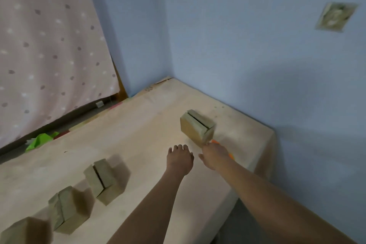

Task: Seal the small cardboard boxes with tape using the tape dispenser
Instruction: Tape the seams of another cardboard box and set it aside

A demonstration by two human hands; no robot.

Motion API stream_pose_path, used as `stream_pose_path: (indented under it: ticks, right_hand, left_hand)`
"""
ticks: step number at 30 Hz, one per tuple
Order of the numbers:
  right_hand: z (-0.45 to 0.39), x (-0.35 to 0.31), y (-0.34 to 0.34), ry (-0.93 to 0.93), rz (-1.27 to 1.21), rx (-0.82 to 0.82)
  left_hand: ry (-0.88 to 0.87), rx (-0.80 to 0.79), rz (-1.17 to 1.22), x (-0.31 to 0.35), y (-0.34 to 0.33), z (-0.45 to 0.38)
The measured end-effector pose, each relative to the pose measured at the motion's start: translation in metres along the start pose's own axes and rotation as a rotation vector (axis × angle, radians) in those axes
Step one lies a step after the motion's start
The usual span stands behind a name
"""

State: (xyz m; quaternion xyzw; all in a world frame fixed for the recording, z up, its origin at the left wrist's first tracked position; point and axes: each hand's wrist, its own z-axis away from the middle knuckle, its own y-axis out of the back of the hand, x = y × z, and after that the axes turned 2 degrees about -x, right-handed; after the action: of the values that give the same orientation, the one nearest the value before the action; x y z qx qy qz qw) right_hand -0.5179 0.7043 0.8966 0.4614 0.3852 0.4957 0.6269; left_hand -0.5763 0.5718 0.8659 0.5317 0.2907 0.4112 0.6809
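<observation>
The step in hand looks like bringing tape to the far box (197, 126), which sits near the table's (138, 125) far right corner with its top seam unsealed. The right hand (214, 154) grips an orange dispenser (230, 156), mostly hidden, just beside that box. The left hand (179, 157) hovers with fingers relaxed. Next, the left should steady the box. 3 more plain brown cardboard boxes (102, 180) line the near left edge.

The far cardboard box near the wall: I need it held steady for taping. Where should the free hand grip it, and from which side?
Hold the far cardboard box by its two long side walls, the left hand coming from above on the near-left. Its open seam faces up and must stay uncovered, and the right hand, with something orange, already crowds its near-right corner.
</observation>
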Motion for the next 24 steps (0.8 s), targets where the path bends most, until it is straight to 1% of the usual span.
stream_pose_path:
  ticks: [3, 6, 11, 15, 20, 22, 24]
  right_hand:
    - [-0.036, 0.024, 0.006, 0.001, -0.031, -0.015]
    - [-0.069, 0.046, 0.014, 0.009, -0.047, -0.095]
    - [-0.117, 0.084, 0.012, 0.052, -0.029, -0.158]
    - [-0.151, 0.110, 0.013, 0.067, -0.092, -0.194]
    - [-0.198, 0.135, 0.010, 0.065, -0.289, -0.284]
    - [-0.217, 0.143, 0.007, 0.070, -0.385, -0.322]
    - [-0.232, 0.148, 0.003, 0.089, -0.443, -0.377]
  left_hand:
    - [0.013, 0.002, 0.035, 0.010, 0.000, -0.043]
    - [0.036, -0.017, 0.062, 0.021, -0.005, -0.073]
    - [0.060, -0.043, 0.025, 0.034, -0.014, -0.118]
    - [0.106, -0.072, 0.025, 0.045, -0.009, -0.147]
    - [0.225, -0.096, 0.062, 0.049, -0.002, -0.183]
    - [0.308, -0.091, 0.105, 0.046, 0.007, -0.201]
    - [0.411, -0.110, 0.203, 0.045, 0.017, -0.216]
